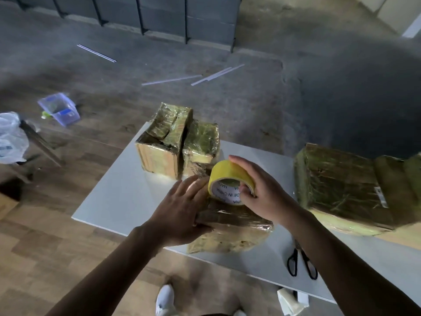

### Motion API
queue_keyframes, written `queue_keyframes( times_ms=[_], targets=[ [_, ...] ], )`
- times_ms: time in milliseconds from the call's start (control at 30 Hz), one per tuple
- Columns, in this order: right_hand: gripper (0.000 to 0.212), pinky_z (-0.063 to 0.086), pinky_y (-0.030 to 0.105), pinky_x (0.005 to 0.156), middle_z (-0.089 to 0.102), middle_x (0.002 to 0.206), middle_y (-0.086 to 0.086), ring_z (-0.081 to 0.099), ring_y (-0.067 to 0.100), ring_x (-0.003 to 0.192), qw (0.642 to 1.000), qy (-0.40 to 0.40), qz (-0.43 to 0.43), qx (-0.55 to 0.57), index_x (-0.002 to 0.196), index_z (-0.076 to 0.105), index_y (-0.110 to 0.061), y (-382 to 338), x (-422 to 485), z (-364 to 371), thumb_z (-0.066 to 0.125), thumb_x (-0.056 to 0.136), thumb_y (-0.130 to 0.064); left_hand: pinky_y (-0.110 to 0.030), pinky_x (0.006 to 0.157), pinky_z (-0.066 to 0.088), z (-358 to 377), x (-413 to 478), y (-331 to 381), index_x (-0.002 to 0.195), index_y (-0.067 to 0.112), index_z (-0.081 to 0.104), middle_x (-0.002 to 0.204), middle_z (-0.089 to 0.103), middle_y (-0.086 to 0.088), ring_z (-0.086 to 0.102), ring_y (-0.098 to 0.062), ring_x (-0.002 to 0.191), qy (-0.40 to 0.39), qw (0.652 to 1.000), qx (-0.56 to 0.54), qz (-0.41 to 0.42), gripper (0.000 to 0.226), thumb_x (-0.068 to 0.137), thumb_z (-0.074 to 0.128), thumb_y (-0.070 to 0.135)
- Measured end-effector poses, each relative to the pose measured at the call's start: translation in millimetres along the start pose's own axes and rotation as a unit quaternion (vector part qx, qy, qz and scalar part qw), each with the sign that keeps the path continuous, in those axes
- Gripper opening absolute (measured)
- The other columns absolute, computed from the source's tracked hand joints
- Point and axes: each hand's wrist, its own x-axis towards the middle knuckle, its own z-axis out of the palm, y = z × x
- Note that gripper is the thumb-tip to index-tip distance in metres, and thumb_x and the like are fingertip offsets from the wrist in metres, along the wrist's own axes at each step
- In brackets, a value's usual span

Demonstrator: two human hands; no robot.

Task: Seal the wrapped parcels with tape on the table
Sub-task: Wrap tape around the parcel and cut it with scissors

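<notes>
- A white shoe (165, 299) shows on the wooden floor below the table (118, 197).
- Black scissors (301, 261) lie near the table's front edge, right of the near parcel (230, 233).
- The left hand (182, 208) presses flat on that parcel, fingers straight.
- The right hand (264, 190) grips the yellow tape (230, 173), thumb in the core, roll standing on the parcel's top.
- A big parcel (341, 185) lies to the right.
- Two parcels (159, 142) stand touching at the far edge.
- A clear box (60, 110) and a bag (11, 137) sit on the floor at far left.
</notes>
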Motion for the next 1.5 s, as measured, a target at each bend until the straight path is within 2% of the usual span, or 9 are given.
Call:
queue_keyframes(
  times_ms=[133,400,500,700,900,1033,1200,1300,1500],
  targets=[
    [0.061,0.05,0.044,0.086,0.052,0.124,-0.004,0.056,0.02,0.108,0.998,-0.02,0.001,-0.064,0.131,0.036,-0.047,7,-4,-40,0.048,0.08,-0.015,-0.054,0.109,0.035,-3,-4,-15,0.148,0.013,0.032,0.153,0.036,-0.004,0.032,-0.029,0.14,0.007,0.999,0.02,0.029,0.095,0.075,0.06,0.067],
    [0.059,0.046,0.032,0.059,0.043,0.092,-0.004,0.05,0.017,0.072,0.982,-0.058,-0.039,-0.175,0.132,0.039,-0.038,8,-14,-48,0.048,0.078,-0.015,-0.065,0.106,0.032,-22,3,-12,0.145,0.016,0.038,0.15,0.04,-0.003,0.031,-0.034,0.139,-0.058,0.989,0.122,0.057,0.099,0.067,0.06,0.072],
    [0.066,0.047,0.03,0.059,0.041,0.094,-0.005,0.048,0.013,0.077,0.988,-0.056,-0.042,-0.141,0.132,0.041,-0.037,7,-11,-38,0.056,0.077,-0.003,-0.07,0.098,0.036,-33,10,12,0.128,0.007,0.056,0.133,0.056,-0.015,0.042,-0.041,0.132,-0.06,0.977,0.198,0.044,0.101,0.054,0.068,0.074],
    [0.075,0.053,0.029,0.066,0.044,0.103,-0.001,0.053,0.015,0.09,0.998,-0.018,-0.023,-0.059,0.136,0.037,-0.046,14,-21,-29,0.059,0.079,-0.001,-0.066,0.092,0.043,-2,19,45,0.135,0.005,0.044,0.127,0.051,-0.037,0.048,-0.052,0.122,-0.071,0.979,0.186,-0.035,0.118,0.044,0.081,0.07],
    [0.074,0.046,0.017,0.093,0.035,0.138,-0.033,0.044,-0.001,0.125,0.994,0.021,0.018,0.102,0.138,0.029,-0.054,28,-42,-16,0.058,0.087,-0.008,-0.056,0.099,0.045,-1,19,38,0.141,0.0,0.043,0.144,0.045,-0.02,0.039,-0.036,0.137,-0.086,0.983,0.16,0.023,0.112,0.057,0.077,0.066],
    [0.055,0.05,0.035,0.07,0.052,0.103,0.002,0.054,0.018,0.087,0.999,0.04,-0.017,-0.012,0.129,0.046,-0.042,42,-47,-48,0.046,0.08,-0.016,-0.053,0.095,0.049,-4,14,29,0.139,-0.001,0.045,0.143,0.046,-0.019,0.042,-0.034,0.135,-0.09,0.983,0.158,-0.001,0.108,0.06,0.075,0.067],
    [0.066,0.046,0.018,0.055,0.038,0.095,-0.011,0.051,0.008,0.068,0.976,-0.139,0.054,-0.156,0.132,0.045,-0.047,71,-81,-53,0.061,0.081,-0.009,-0.055,0.099,0.045,-5,15,26,0.147,0.016,0.036,0.144,0.043,-0.024,0.04,-0.038,0.136,-0.095,0.981,0.169,0.02,0.103,0.064,0.07,0.067],
    [0.066,0.041,0.014,0.053,0.038,0.093,-0.007,0.052,0.01,0.063,0.977,-0.134,0.054,-0.158,0.132,0.044,-0.043,71,-83,-24,0.064,0.08,-0.006,-0.062,0.097,0.043,-7,20,34,0.146,0.027,0.034,0.14,0.045,-0.029,0.041,-0.044,0.133,-0.098,0.978,0.181,0.04,0.103,0.06,0.076,0.064],
    [0.073,0.055,0.031,0.059,0.05,0.099,0.003,0.059,0.02,0.072,0.977,-0.114,0.038,-0.177,0.131,0.041,-0.04,68,-74,-16,0.073,0.075,-0.006,-0.053,0.094,0.047,-1,36,86,0.13,-0.005,0.053,0.134,0.048,-0.029,0.05,-0.04,0.12,-0.12,0.963,0.239,0.042,0.088,0.068,0.075,0.053]
  ],
)
